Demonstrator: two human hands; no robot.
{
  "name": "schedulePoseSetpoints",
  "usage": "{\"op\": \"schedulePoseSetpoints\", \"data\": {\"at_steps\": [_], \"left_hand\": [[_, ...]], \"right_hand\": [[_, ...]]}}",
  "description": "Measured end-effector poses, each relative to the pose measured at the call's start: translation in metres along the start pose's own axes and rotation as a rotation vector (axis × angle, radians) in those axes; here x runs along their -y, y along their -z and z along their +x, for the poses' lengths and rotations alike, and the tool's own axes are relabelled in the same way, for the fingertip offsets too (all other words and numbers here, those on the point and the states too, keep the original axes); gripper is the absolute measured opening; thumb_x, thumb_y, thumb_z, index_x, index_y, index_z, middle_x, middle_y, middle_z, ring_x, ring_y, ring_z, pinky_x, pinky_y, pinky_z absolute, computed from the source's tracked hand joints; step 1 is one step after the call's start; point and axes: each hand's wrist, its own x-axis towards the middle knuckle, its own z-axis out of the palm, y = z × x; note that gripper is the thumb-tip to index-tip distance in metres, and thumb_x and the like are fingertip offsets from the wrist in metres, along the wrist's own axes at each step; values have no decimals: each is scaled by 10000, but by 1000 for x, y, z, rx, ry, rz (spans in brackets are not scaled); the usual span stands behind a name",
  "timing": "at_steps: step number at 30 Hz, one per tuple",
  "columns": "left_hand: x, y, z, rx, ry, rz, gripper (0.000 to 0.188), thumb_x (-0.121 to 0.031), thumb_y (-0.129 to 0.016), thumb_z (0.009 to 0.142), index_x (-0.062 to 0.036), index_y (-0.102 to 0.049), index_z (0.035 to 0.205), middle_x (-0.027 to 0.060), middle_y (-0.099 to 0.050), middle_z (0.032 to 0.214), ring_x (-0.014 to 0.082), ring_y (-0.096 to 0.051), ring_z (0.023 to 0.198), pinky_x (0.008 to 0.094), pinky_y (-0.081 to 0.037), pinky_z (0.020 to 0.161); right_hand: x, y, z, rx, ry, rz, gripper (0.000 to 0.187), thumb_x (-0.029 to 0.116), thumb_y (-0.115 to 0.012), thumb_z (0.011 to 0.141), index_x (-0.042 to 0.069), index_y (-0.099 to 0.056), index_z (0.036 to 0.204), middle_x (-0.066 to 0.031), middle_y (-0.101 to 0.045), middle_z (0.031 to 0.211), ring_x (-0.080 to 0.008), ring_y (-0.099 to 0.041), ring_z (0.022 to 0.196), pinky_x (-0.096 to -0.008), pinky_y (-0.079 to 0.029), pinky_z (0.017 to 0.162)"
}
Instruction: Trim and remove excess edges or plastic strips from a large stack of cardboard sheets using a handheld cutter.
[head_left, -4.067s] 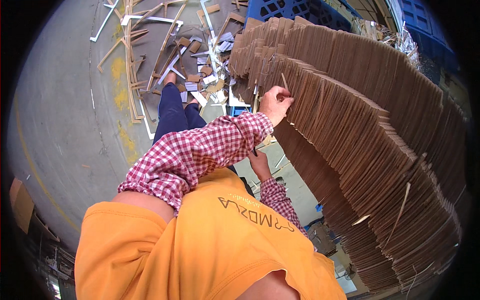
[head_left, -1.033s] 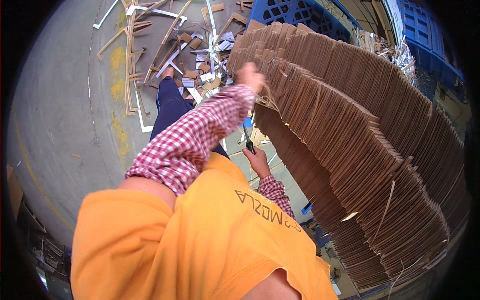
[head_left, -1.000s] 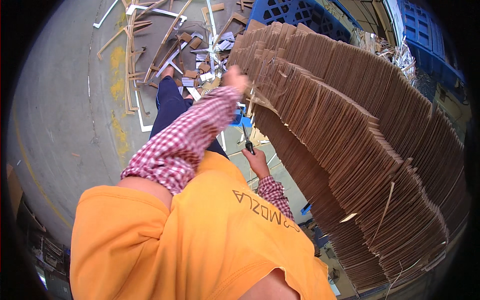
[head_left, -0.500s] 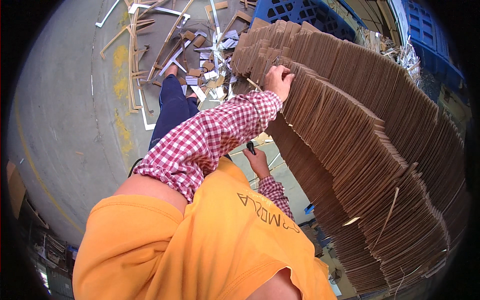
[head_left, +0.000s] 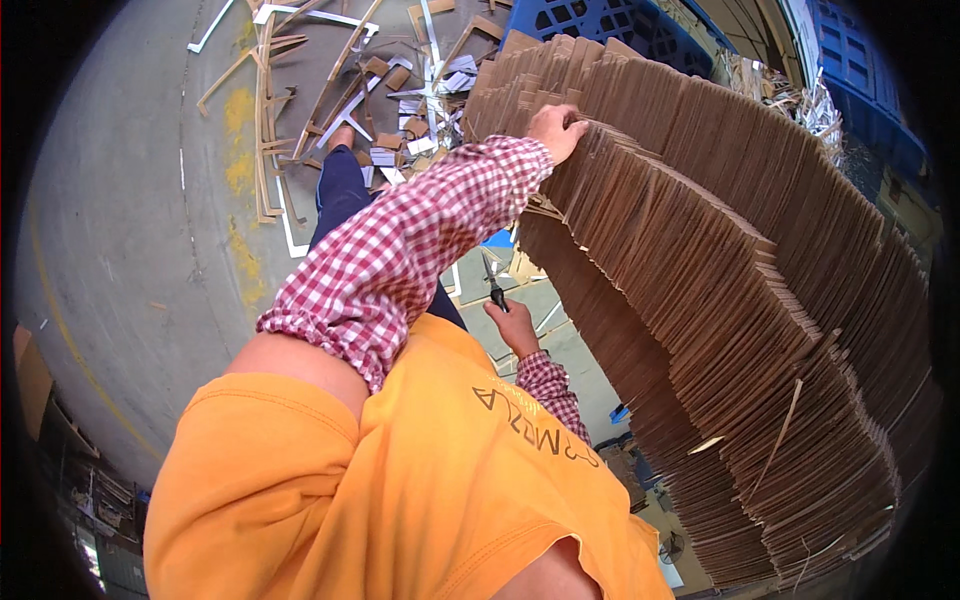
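Note:
My left hand (head_left: 555,132), its sleeve red-and-white checked, rests at the far upper edge of a big stack of brown cardboard sheets (head_left: 690,290). Its fingers curl closed around the sheets' edges; their tips are partly hidden. Below that wrist, thin loose cardboard strips (head_left: 543,207) stick out from the stack's side. Lower down, beside the stack's near side, my right hand (head_left: 516,328) is closed around the black handle of a knife-like tool (head_left: 497,294). The tool's narrow metal blade points up and away, apart from the cardboard.
Cut cardboard frames (head_left: 265,130) and white and brown scraps (head_left: 415,135) litter the floor around my foot (head_left: 342,137). Blue plastic pallets (head_left: 600,28) stand behind the stack, with shredded strips (head_left: 800,105) near them. A loose sliver (head_left: 706,445) lies against the stack's side.
My left hand has shifted slightly up and left along the stack's edge. The tool in my right hand has turned, so its blade now shows. Loose strips now show under my left wrist.

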Motion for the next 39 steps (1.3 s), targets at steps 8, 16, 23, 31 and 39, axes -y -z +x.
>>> {"op": "schedulePoseSetpoints", "data": {"at_steps": [8,16,23,31,39], "left_hand": [[-19,-1,-5,12,140,-3,210,-174,-652,749,13,-637,843,160,-597,894,274,-585,828,352,-468,761],[-16,-2,15,243,33,202,216,-189,-574,759,15,-596,826,187,-583,886,305,-571,848,361,-454,777],[7,-19,1,26,-2,125,157,-136,-542,739,17,-547,771,182,-549,804,331,-551,807,394,-444,746],[114,38,-28,81,80,-87,297,-207,-548,811,12,-523,1010,211,-529,1050,261,-557,900,367,-446,794],[49,15,-94,454,116,47,481,-375,-560,800,-34,-474,1128,211,-600,877,360,-578,873,419,-448,760]], "right_hand": [[-1,2,-3,-26,-2,46,318,286,-601,767,-26,-576,710,-55,-483,557,-128,-434,533,-317,-350,512],[5,3,4,27,-35,-32,317,290,-600,764,-26,-601,728,-72,-522,577,-151,-480,544,-320,-365,528],[26,13,-5,-24,-26,64,270,252,-592,792,-14,-608,830,-24,-514,625,-99,-456,595,-277,-371,559],[91,24,-21,-225,202,454,256,224,-547,860,7,-620,975,69,-443,696,-26,-369,637,-185,-303,550],[93,21,-16,-417,87,629,344,316,-498,872,1,-627,920,-43,-596,831,-86,-535,771,-254,-473,575]]}}
